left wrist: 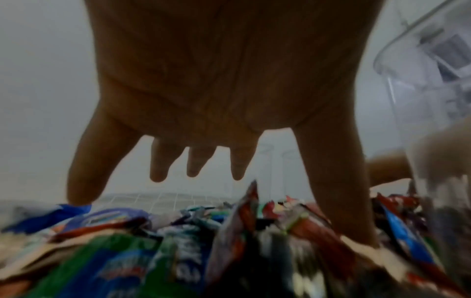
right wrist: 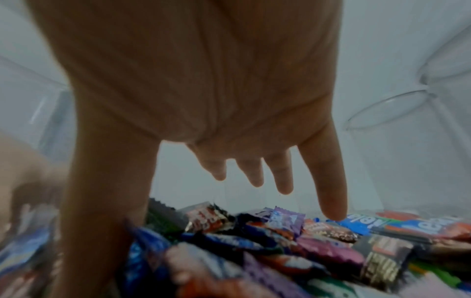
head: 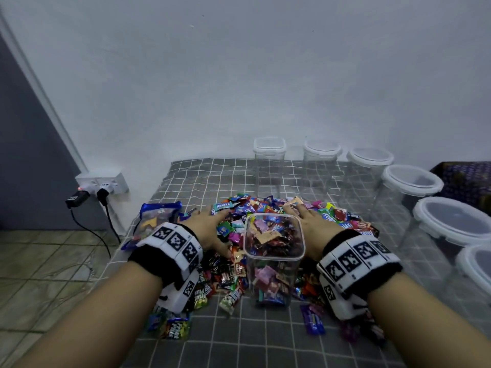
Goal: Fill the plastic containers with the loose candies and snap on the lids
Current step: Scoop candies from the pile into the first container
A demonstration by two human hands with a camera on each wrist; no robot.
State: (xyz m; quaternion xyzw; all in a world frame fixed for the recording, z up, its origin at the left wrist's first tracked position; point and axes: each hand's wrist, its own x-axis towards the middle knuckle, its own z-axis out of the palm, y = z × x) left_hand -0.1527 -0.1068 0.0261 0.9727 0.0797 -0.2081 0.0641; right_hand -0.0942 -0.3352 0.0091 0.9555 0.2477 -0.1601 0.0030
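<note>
- Spreading flat, the left hand and right hand rest splayed on the candies, gripping nothing.
- Between the hands stands the open container, partly filled.
- Beyond the right hand, lidded containers line up.

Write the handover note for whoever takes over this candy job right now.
Left hand: open, fingers spread on the candy pile, holding nothing.
Right hand: open, spread on the pile on the other side of the open container.
That container stands in the middle of the pile, nearly full of candies, with no lid on.
Six lidded containers stand empty along the back and right of the table.
Left: top up, lid it, fill the rest.
</note>
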